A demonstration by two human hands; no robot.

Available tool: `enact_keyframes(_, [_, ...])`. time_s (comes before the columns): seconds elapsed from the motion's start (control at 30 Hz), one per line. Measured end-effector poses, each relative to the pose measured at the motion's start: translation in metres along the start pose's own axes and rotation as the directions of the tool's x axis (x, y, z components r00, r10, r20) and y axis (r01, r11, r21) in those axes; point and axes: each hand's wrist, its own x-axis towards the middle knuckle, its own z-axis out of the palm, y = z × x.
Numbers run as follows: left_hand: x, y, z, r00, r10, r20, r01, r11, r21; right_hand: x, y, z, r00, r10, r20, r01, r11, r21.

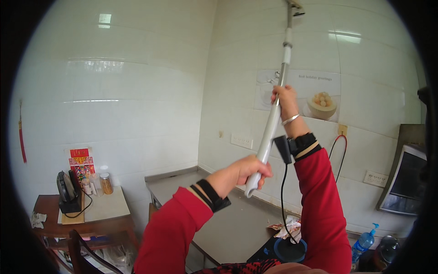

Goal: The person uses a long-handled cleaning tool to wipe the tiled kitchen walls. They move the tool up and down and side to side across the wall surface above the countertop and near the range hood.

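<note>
My left hand is closed around the lower end of a long white and metal telescopic pole. Higher up, my right hand grips the same pole, a silver bangle on its wrist. The pole slants up the tiled wall, and its head is at the top edge of the view, partly cut off. Behind the pole, a poster of a melon bowl is on the wall.
A grey metal-topped counter runs below my arms, with crumpled paper on it. At left, a wooden table holds an electric iron and jars. A blue pump bottle stands at lower right, below a wall-side appliance.
</note>
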Motion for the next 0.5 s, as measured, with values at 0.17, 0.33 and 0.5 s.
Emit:
enact_keyframes(0.17, [0.0, 0.07, 0.007, 0.996, 0.086, -0.006, -0.082, 0.97, 0.229, 0.041, -0.054, -0.007, 0.973, -0.216, -0.08, 0.222, 0.972, 0.072])
enact_keyframes(0.33, [-0.017, 0.096, 0.01, 0.946, 0.319, 0.063, -0.323, 0.906, 0.274, 0.053, -0.092, -0.012, 0.963, -0.253, -0.092, 0.262, 0.96, 0.096])
enact_keyframes(0.5, [-0.025, 0.088, 0.006, 0.844, 0.528, 0.096, -0.537, 0.837, 0.107, 0.056, -0.1, -0.011, 0.955, -0.274, -0.11, 0.283, 0.956, 0.076])
